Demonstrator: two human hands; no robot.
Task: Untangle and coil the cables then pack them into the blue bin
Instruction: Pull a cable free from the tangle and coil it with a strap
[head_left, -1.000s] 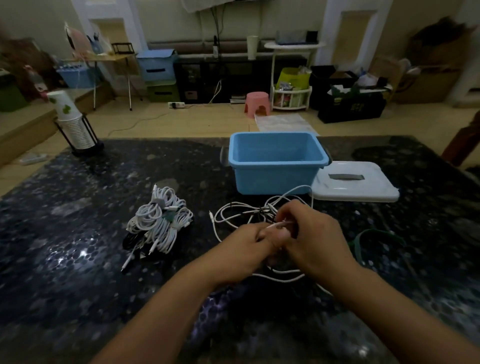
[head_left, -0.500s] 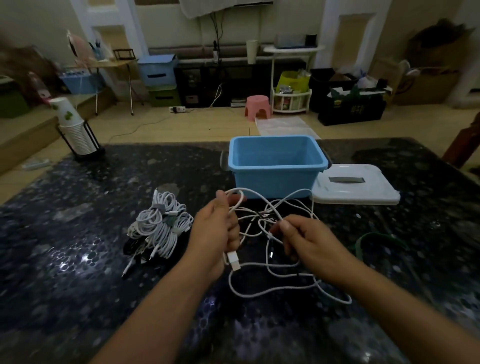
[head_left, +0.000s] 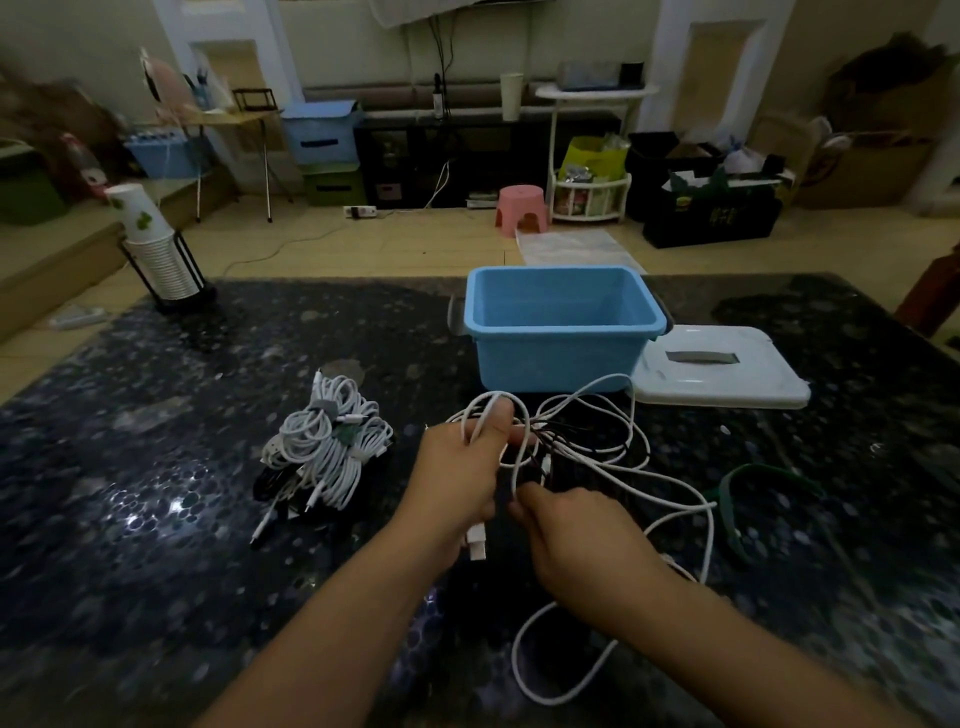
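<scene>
ok, both hands up over the dark speckled stone desk (head_left: 156, 467), working the loose tangle of white and thin black cables (head_left: 597, 447). left hand (head_left: 457, 478) has its grip closed round a white strand, thumb pressed over a loop at the top, a white usb plug (head_left: 477, 543) hanging out below the palm. right hand (head_left: 576, 540) sits just beside it, lower, fingertips pinched on a strand at the tangle's near edge; exactly which strand, can't tell. rest of the tangle trails right and back toward the viewer in slack white loops on the desk. open light-blue plastic bin (head_left: 561, 358) stands just behind the tangle, nothing visible inside. its flat white lid (head_left: 722, 374) lies right of it, touching or nearly. bundle of already coiled white cables (head_left: 327, 447) sits left of the hands, on top of something black. dark green strap (head_left: 748, 493) lies far right. stack of paper cups in a black wire holder (head_left: 156, 249) at the far left corner.
</scene>
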